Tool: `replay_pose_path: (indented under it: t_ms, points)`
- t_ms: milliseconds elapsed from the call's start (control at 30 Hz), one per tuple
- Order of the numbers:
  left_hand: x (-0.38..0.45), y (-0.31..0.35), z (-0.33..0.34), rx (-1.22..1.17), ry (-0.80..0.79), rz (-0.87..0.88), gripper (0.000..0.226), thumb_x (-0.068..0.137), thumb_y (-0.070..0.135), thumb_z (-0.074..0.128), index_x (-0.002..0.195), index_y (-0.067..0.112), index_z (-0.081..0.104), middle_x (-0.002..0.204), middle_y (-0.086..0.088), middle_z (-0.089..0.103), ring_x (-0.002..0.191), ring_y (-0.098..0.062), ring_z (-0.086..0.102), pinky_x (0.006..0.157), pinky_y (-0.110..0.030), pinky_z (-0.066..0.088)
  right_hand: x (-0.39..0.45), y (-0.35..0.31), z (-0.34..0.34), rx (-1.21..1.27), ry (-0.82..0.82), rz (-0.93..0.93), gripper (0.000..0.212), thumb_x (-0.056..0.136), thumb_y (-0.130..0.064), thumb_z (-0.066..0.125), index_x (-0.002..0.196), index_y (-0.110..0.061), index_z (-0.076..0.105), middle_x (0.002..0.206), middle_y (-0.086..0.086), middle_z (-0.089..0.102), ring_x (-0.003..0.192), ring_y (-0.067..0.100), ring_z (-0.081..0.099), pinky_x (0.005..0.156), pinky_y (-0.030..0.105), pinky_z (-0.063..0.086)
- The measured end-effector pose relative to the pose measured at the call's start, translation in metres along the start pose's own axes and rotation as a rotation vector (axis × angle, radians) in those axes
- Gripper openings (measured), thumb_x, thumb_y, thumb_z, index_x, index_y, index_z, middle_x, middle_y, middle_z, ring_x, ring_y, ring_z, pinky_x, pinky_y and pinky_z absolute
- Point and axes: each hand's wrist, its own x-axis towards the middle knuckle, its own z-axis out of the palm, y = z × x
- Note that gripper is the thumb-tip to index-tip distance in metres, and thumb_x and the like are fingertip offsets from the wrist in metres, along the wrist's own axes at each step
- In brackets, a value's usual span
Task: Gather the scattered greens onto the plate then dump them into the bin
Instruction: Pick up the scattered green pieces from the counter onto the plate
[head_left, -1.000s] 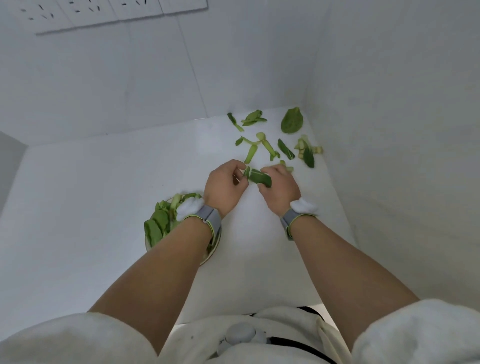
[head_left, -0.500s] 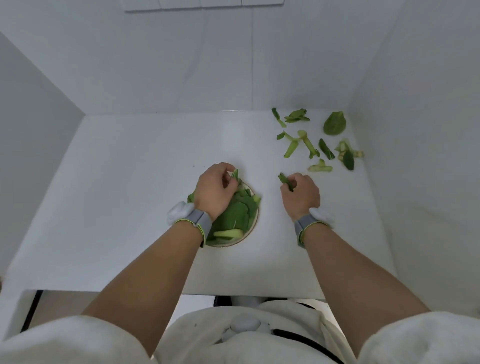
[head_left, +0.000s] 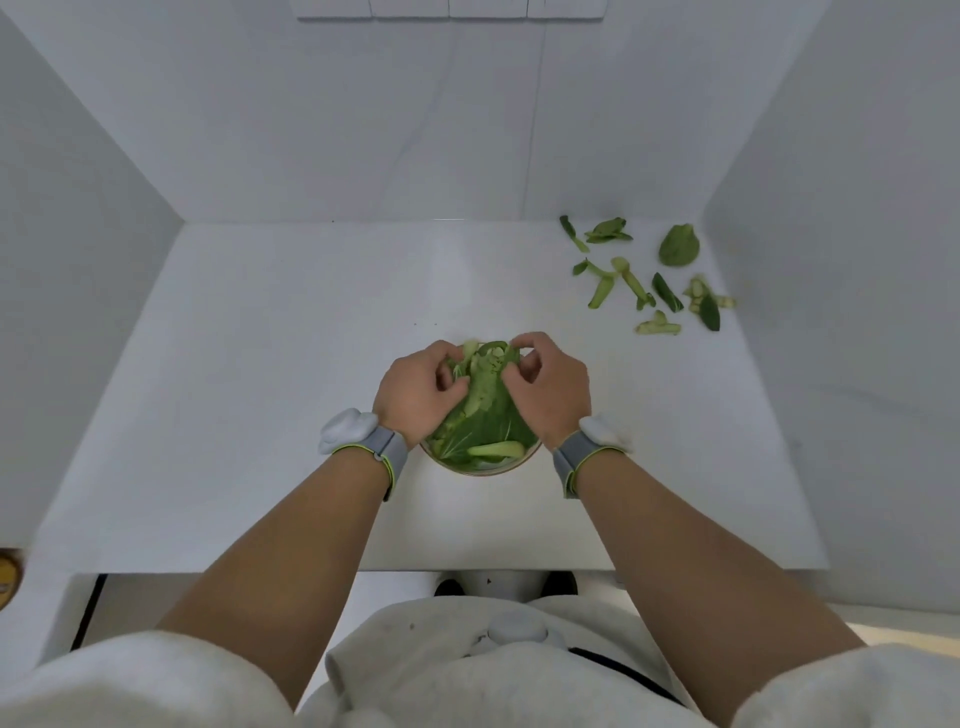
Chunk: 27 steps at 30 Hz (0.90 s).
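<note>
While the person is leaning over the white surface (head_left: 291, 395), both hands are working at the heap of greens (head_left: 480, 415) piled on the plate (head_left: 485, 470). The left hand (head_left: 421, 395) is sitting at the heap's left side, its fingers (head_left: 451, 364) curling into the leaves and grasping them. The right hand (head_left: 550, 392) is sitting at the heap's right side, its fingers (head_left: 524, 345) curling over the top of the pile and pinching a leaf there. The two hands are nearly meeting over the far edge of the heap, and they are covering most of the plate, so only its near rim is showing below the leaves, between the two wrists.

Each wrist is wearing a grey band with a yellow-green edge and a white lump on it: the left band (head_left: 382, 449) and the right band (head_left: 576, 457).

Well apart from the plate, toward the far right corner of the surface, the scattered greens (head_left: 649, 275) are lying loose: a broad round leaf (head_left: 678, 245) nearest the right wall, thin stems and strips spreading out to its left, and a pale stem piece (head_left: 657, 327) lying closest to the hands. None of these is touching the plate or either hand.

White walls are closing in the surface on the left, back and right. I cannot see a bin from here.
</note>
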Motion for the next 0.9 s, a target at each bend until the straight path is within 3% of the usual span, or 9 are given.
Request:
replay_pose_path:
  t_ms: [200,367,500,633,767,900]
  points:
    - [-0.004,-0.011,-0.005,0.081,0.046,0.011,0.014,0.089,0.026,0.059,0.103,0.027,0.062,0.074,0.009,0.06,0.071,-0.014,0.056,0.059,-0.023,0.04,-0.009,-0.013,0.018,-0.127,-0.078,-0.114,0.025,0.08,-0.044,0.06,0.104,-0.037,0.059,0.075,-0.014,0.059,0.07,0.003,0.057,0.067,0.026,0.052]
    - [-0.005,-0.015,-0.009,0.058,0.031,0.074,0.006,0.088,0.028,0.06,0.088,0.025,0.065,0.071,0.007,0.062,0.069,-0.012,0.054,0.063,-0.025,0.042,-0.013,-0.007,0.02,-0.231,-0.064,-0.165,0.013,0.081,-0.039,0.061,0.094,-0.035,0.064,0.081,-0.014,0.053,0.071,0.006,0.053,0.063,0.025,0.048]
    - [-0.002,-0.017,-0.006,0.164,-0.039,0.161,0.007,0.087,0.027,0.063,0.093,0.024,0.066,0.078,0.007,0.058,0.08,-0.015,0.049,0.066,-0.026,0.036,-0.017,-0.003,0.02,-0.303,-0.104,-0.2,0.01,0.083,-0.035,0.064,0.088,-0.031,0.071,0.088,-0.009,0.053,0.081,0.012,0.053,0.065,0.028,0.049]
    - [0.002,-0.014,-0.002,0.194,-0.008,0.147,0.01,0.088,0.024,0.059,0.096,0.021,0.064,0.081,0.006,0.055,0.083,-0.018,0.051,0.067,-0.025,0.033,-0.015,0.002,0.011,-0.269,-0.023,-0.146,0.013,0.089,-0.033,0.058,0.09,-0.026,0.069,0.086,-0.009,0.052,0.074,0.012,0.053,0.063,0.025,0.047]
    - [0.011,0.006,0.001,0.142,0.069,0.193,0.02,0.092,0.021,0.054,0.112,0.019,0.059,0.082,0.005,0.058,0.079,-0.015,0.052,0.067,-0.026,0.039,-0.008,0.022,-0.012,-0.264,0.078,-0.027,0.015,0.09,-0.03,0.057,0.081,-0.021,0.063,0.08,-0.006,0.055,0.07,0.016,0.054,0.062,0.026,0.04]
    - [0.025,0.03,0.012,0.126,0.1,0.269,0.018,0.091,0.012,0.053,0.106,0.014,0.063,0.087,0.002,0.056,0.078,-0.013,0.049,0.069,-0.026,0.04,0.0,0.051,-0.043,-0.291,0.126,0.099,0.017,0.091,-0.03,0.056,0.075,-0.023,0.057,0.078,-0.007,0.052,0.067,0.013,0.049,0.063,0.026,0.035]
